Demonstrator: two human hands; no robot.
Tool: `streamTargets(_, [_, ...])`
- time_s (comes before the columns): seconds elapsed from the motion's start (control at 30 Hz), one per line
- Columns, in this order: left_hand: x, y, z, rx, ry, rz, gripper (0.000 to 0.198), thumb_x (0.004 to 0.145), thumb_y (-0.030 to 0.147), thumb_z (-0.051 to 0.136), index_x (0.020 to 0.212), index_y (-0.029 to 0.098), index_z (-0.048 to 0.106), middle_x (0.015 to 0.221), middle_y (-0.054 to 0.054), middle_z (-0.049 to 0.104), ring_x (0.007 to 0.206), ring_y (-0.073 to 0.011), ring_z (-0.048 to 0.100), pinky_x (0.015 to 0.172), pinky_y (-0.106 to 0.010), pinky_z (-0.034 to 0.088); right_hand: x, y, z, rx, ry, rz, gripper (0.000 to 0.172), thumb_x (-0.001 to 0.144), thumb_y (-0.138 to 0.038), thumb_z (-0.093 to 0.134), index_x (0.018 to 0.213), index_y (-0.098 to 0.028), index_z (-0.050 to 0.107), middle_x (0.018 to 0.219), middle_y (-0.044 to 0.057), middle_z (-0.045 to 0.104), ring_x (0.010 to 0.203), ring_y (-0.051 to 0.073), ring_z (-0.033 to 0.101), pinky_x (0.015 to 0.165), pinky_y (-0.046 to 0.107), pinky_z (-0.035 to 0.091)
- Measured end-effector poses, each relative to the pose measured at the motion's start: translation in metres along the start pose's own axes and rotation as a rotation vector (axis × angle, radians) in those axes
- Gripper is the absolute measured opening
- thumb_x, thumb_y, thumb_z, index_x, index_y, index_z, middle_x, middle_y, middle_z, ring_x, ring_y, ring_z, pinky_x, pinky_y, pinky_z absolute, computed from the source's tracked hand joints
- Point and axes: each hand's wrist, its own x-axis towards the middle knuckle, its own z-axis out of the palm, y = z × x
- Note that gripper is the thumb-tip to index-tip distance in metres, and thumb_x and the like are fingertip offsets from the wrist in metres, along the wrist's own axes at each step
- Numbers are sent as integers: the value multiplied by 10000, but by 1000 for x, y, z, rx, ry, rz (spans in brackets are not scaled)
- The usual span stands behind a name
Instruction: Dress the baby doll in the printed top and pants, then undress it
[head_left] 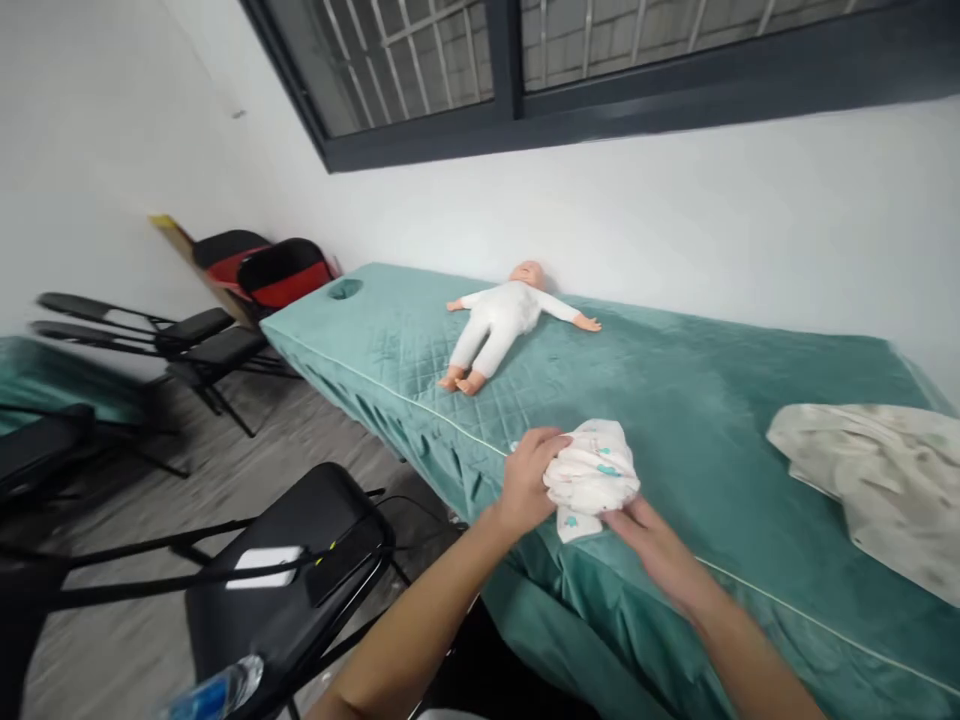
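Near the front edge of the green-covered bed, a bunched white diaper (596, 465) with small teal prints is between my two hands. My left hand (529, 476) grips its left side, the fingers curled over the top edge. At the lower right, my right hand (651, 545) holds it with the thumb and fingers partly tucked beneath. One printed flap hangs down below the bundle. Farther back, a baby doll (501, 318) in a white suit lies on its back, arms spread and feet towards me; neither hand touches it.
A pale patterned cloth (885, 475) lies crumpled on the right of the green bed cover (697, 380). The wall and window are behind the bed. A black chair (300, 560) stands left, holding a white object and a bottle (217, 690). More folding chairs (214, 340) stand farther left.
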Motion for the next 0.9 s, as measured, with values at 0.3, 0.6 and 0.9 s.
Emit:
streamTargets(0.3, [-50,-139,-132,580,535,-1091,440,911,217,482,1347,190,431,1325,-125,594,1200,-222,600,985,-330,489,-57,75,90,161,-364,221,470,830,-592,678,1257,-397,645,1265,51,691,1130,302,680,1035,503,491])
streamTargets(0.6, [-156,-191,-250,884,417,-1506,344,957,268,363,1239,143,514,1336,-236,497,1247,-394,488,908,-499,464,-71,138,77,147,-247,300,600,780,-724,654,1116,-233,730,1141,134,744,1128,313,677,1047,446,481])
streamTargets(0.9, [-212,-203,-227,923,18,-1610,375,877,184,469,1216,56,563,1309,-271,530,1221,-449,495,914,-591,418,-68,163,75,226,-105,301,594,718,-757,695,996,-235,743,981,115,762,970,281,699,947,424,508])
